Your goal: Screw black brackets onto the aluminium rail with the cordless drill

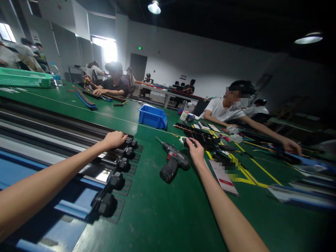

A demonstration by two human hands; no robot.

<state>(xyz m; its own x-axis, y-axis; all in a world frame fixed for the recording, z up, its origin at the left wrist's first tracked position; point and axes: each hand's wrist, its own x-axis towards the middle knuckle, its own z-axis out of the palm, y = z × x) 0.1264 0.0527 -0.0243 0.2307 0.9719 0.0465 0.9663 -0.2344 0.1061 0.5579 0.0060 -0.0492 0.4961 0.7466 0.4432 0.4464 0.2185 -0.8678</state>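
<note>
The left hand curls closed over the black rail end. Whether the right hand grips anything is unclear. The cordless drill lies unheld.

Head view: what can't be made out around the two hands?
- Left hand: head view, its curled fingers hide what they touch on the black rails.
- Right hand: its fingertips cover a small part, too small to name.
- White card: print blurred.

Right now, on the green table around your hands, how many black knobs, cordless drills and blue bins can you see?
black knobs: 5
cordless drill: 1
blue bin: 1
Total: 7
</note>
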